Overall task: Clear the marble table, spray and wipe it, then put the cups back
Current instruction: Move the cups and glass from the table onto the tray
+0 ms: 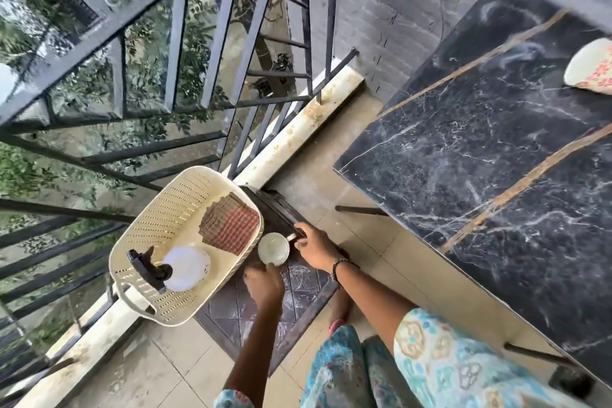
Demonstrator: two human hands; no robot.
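One white cup sits on a dark low stool, just right of the basket. R hand pinches the cup's handle, fingers curled on it. L hand is at the cup's near rim, touching it; can't tell how its fingers close. One cream perforated basket holds 1 spray bottle and 1 checked cloth. Marble table on the right, w/ 1 floral item at its far right edge, cut off by the frame. Railing far left.
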